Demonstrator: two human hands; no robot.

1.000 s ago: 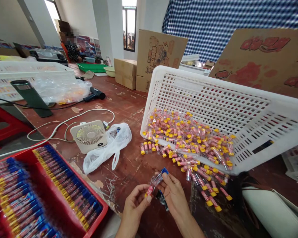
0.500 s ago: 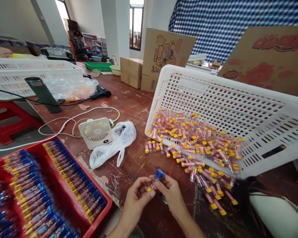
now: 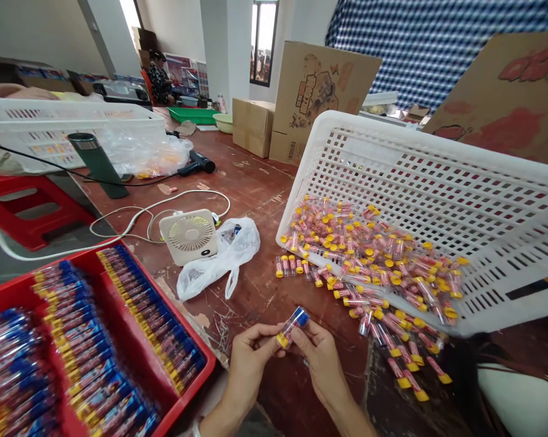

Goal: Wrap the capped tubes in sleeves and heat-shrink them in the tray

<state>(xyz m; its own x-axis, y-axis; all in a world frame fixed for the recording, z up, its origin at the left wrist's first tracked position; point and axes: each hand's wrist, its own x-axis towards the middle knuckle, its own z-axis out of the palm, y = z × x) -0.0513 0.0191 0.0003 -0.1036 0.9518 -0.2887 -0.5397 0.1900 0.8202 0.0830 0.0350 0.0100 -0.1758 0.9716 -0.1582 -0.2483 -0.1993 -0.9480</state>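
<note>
Between both hands, above the front of the table, is a small clear tube point(image 3: 292, 328) with a blue cap at its upper right end and a yellow one at its lower left. My left hand point(image 3: 252, 358) pinches the yellow end with thumb and fingers. The fingers of my right hand point(image 3: 320, 355) close round the tube near the blue cap. The tube is tilted, with something pink inside. To the right, many similar yellow-capped tubes point(image 3: 360, 261) spill out of a tipped white basket point(image 3: 419, 158). Rows of blue-and-yellow-ended tubes point(image 3: 91, 346) lie in a red tray point(image 3: 196, 383) at left.
A small fan point(image 3: 189, 237) and a white plastic bag point(image 3: 223, 255) lie ahead, with a white cable behind. Farther back are a green flask point(image 3: 99, 164), a black handheld device point(image 3: 201, 162) and cardboard boxes point(image 3: 321, 103). A person point(image 3: 159, 79) sits far off.
The tube in my hands has turned, so its clear side and pink contents show more fully. The whole view has shifted slightly, moving the surroundings rightward. Both hands keep hold.
</note>
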